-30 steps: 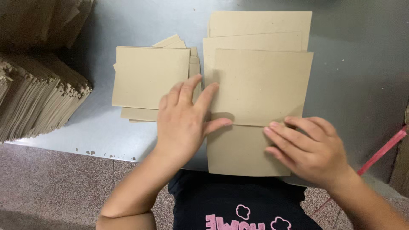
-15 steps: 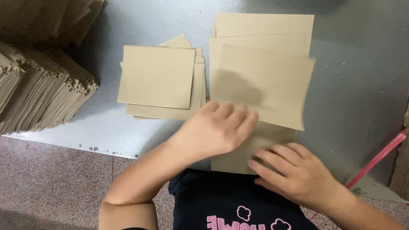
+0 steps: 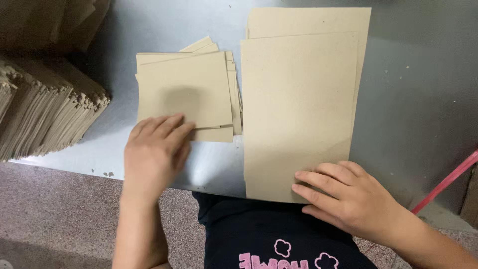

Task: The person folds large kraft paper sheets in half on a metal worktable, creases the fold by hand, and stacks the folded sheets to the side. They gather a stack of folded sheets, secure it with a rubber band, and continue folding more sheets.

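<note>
Brown cardboard covers most of the grey metal tabletop. Taking the tall stack of large rectangular cardboard sheets as the landmark: the left hand lies to its left, fingers loosely spread and flat, fingertips resting on the near edge of the top small square cardboard sheet. That small sheet crowns an untidy pile of like pieces, just beside the tall stack and nearly touching its left edge. The right hand presses on the near right corner of the tall stack, fingers extended and close together, palm down, pinching nothing.

To my eye the step in hand is laying a small sheet onto its pile, the left hand settling it while the right steadies the big stack. The next move would seem to call for squaring the small pile, whose lower pieces fan out at the far corner, and keeping the big sheets from sliding toward the table edge.

Farther left of the tall stack, beyond the small pile, a dense bank of upright brown cardboard pieces leans at the table's edge. A pink rod slants off to the stack's right.
</note>
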{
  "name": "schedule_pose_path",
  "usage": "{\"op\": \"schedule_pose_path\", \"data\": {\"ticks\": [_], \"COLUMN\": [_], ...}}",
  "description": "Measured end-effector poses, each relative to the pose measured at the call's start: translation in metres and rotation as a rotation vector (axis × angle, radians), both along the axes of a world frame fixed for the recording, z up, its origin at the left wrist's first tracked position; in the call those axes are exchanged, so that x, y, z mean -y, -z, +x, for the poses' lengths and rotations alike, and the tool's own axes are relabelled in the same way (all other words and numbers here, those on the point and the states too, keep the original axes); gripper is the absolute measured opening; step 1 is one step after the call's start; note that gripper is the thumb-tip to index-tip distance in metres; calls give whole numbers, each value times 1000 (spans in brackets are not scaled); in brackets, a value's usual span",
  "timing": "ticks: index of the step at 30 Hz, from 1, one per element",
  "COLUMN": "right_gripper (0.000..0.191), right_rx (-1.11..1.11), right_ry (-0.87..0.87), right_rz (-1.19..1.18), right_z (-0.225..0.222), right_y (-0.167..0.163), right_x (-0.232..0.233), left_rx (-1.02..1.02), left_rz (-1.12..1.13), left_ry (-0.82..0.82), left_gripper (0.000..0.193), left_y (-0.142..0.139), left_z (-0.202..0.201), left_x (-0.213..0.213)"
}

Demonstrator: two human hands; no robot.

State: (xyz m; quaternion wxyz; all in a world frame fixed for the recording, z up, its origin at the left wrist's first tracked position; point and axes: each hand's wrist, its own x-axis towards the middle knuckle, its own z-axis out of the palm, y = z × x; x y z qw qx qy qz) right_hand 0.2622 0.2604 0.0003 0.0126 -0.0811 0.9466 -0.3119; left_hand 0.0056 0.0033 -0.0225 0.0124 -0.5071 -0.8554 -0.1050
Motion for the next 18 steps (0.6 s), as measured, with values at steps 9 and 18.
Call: {"op": "schedule_pose_path", "data": {"ticks": [9,18], "right_gripper": [48,52], "right_rx": [85,135], "right_ry": [-23,3], "right_rz": [-92,-155], "right_z": [0,1], "right_y": [2,7], "right_x": [-12,-16], "left_rx": [239,393], "left_rz": [289,247], "left_ry": [704,649], "left_gripper": [26,25], "left_y": [-29,-29], "left_z": [74,75], "left_x": [-62,-62]}}
